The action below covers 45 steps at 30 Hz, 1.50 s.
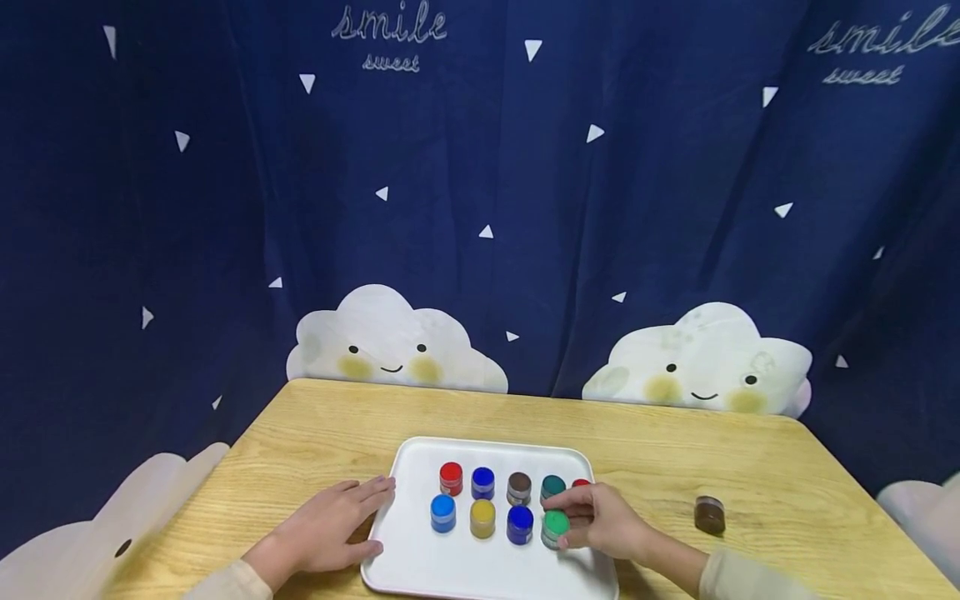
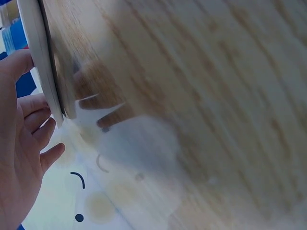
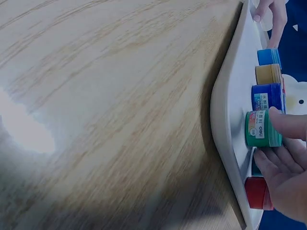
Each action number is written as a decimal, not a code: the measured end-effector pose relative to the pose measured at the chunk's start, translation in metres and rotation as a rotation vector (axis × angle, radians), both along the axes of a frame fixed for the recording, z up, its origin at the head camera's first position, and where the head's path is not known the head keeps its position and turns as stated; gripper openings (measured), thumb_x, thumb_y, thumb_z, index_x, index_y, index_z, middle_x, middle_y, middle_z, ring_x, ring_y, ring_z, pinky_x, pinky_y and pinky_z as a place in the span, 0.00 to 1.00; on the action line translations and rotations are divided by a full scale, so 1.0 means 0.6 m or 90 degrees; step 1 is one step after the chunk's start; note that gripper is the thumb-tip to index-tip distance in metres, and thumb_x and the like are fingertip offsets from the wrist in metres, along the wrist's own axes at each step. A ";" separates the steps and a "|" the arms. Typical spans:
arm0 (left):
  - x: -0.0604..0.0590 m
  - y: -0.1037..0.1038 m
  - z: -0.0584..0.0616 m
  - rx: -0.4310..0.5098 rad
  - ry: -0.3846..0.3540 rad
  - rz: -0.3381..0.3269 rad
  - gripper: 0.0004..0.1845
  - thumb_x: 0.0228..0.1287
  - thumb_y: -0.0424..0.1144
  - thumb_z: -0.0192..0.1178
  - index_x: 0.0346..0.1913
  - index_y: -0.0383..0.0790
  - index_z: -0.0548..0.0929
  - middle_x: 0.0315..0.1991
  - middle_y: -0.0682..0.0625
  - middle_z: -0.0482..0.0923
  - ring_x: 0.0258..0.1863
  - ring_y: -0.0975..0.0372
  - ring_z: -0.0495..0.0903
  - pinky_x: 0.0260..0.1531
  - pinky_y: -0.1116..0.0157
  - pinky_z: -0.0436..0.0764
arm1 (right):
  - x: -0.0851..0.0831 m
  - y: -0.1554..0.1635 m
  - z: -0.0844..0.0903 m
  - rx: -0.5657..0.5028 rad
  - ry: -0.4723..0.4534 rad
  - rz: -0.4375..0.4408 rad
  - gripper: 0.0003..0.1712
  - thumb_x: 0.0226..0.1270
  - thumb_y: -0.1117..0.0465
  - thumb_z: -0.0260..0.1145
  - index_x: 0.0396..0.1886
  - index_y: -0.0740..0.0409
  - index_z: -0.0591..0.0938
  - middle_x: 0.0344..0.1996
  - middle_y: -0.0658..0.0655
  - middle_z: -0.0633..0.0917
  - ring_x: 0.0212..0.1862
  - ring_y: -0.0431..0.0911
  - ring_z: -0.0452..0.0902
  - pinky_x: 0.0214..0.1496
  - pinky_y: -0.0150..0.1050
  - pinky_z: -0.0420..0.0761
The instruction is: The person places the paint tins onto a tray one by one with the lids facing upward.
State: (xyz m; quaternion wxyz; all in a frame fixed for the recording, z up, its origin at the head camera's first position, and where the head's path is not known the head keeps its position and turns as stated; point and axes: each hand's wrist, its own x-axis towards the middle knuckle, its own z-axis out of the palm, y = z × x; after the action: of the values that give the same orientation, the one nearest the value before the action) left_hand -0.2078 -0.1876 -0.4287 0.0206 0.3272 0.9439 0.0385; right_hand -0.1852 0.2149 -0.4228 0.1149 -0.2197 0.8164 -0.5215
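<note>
A white tray (image 1: 442, 575) bears two rows of small paint jars with coloured lids. My right hand (image 1: 606, 523) pinches the green paint jar (image 1: 555, 528) at the right end of the front row; its printed label (image 3: 259, 125) faces the right wrist camera. Left of that jar stand a blue jar (image 1: 520, 524), a yellow jar (image 1: 482, 518) and a light blue jar (image 1: 443, 512). My left hand (image 1: 330, 525) lies with spread fingers at the tray's left rim, fingertips touching it (image 2: 41, 62).
The back row has a red jar (image 1: 451, 478), a blue jar (image 1: 483, 482), a brown jar (image 1: 519, 488), a dark green jar (image 1: 553, 487) and another red jar (image 3: 257, 193), partly hidden by my right hand. A brown jar (image 1: 709, 516) is on the wooden table (image 1: 660, 450), right of the tray.
</note>
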 end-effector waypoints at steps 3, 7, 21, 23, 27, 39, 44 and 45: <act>0.000 0.000 0.001 0.000 -0.004 0.002 0.39 0.60 0.62 0.56 0.69 0.43 0.69 0.70 0.50 0.68 0.68 0.56 0.70 0.65 0.48 0.72 | 0.003 0.003 0.004 -0.001 0.019 0.008 0.29 0.48 0.70 0.75 0.51 0.76 0.79 0.47 0.71 0.82 0.46 0.33 0.82 0.50 0.28 0.83; 0.001 0.001 0.002 0.000 -0.006 0.003 0.39 0.60 0.62 0.57 0.69 0.43 0.69 0.70 0.50 0.69 0.67 0.56 0.70 0.65 0.48 0.72 | 0.007 0.009 0.019 0.013 0.040 0.004 0.28 0.50 0.69 0.74 0.52 0.77 0.78 0.50 0.75 0.82 0.48 0.43 0.84 0.52 0.40 0.84; 0.001 -0.002 0.002 0.012 -0.009 0.010 0.39 0.60 0.62 0.58 0.69 0.43 0.69 0.70 0.49 0.68 0.65 0.54 0.73 0.64 0.47 0.72 | 0.010 0.088 0.073 0.188 0.126 0.015 0.18 0.57 0.61 0.71 0.42 0.72 0.84 0.38 0.67 0.87 0.35 0.34 0.84 0.38 0.28 0.85; -0.001 -0.003 0.002 0.012 -0.007 0.011 0.39 0.59 0.62 0.58 0.69 0.43 0.69 0.70 0.49 0.68 0.65 0.54 0.73 0.64 0.47 0.72 | 0.009 0.106 0.080 0.237 0.149 -0.005 0.18 0.58 0.59 0.71 0.41 0.71 0.84 0.37 0.64 0.88 0.33 0.33 0.83 0.36 0.28 0.84; -0.004 -0.004 0.003 0.011 0.005 0.009 0.39 0.59 0.62 0.58 0.68 0.43 0.69 0.69 0.49 0.69 0.65 0.54 0.73 0.64 0.47 0.73 | 0.008 0.140 0.096 0.334 0.182 -0.056 0.19 0.58 0.56 0.71 0.40 0.69 0.84 0.33 0.59 0.88 0.31 0.34 0.82 0.33 0.28 0.81; -0.009 -0.004 0.007 0.006 0.036 -0.009 0.37 0.61 0.58 0.58 0.68 0.40 0.69 0.69 0.48 0.69 0.66 0.56 0.72 0.65 0.50 0.72 | -0.001 0.212 0.103 0.538 0.158 -0.255 0.13 0.56 0.55 0.71 0.25 0.62 0.84 0.22 0.51 0.83 0.25 0.41 0.74 0.26 0.37 0.75; -0.008 -0.003 0.007 0.005 0.034 -0.011 0.37 0.61 0.58 0.57 0.68 0.40 0.69 0.69 0.48 0.69 0.67 0.56 0.71 0.65 0.50 0.72 | -0.005 0.233 0.094 0.555 0.163 -0.274 0.14 0.56 0.55 0.72 0.22 0.63 0.84 0.20 0.52 0.83 0.23 0.42 0.73 0.25 0.38 0.75; -0.007 -0.002 0.007 0.006 0.030 -0.010 0.37 0.61 0.58 0.58 0.68 0.40 0.69 0.69 0.48 0.69 0.67 0.56 0.71 0.65 0.50 0.72 | -0.005 0.236 0.091 0.554 0.168 -0.278 0.14 0.55 0.56 0.72 0.21 0.63 0.83 0.20 0.52 0.83 0.23 0.42 0.73 0.24 0.37 0.74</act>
State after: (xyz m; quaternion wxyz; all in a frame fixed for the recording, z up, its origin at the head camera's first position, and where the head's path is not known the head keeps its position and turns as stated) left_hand -0.2122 -0.1890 -0.4242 -0.0031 0.3357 0.9413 0.0349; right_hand -0.1884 0.3567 -0.3681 -0.0203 -0.0395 0.9927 -0.1125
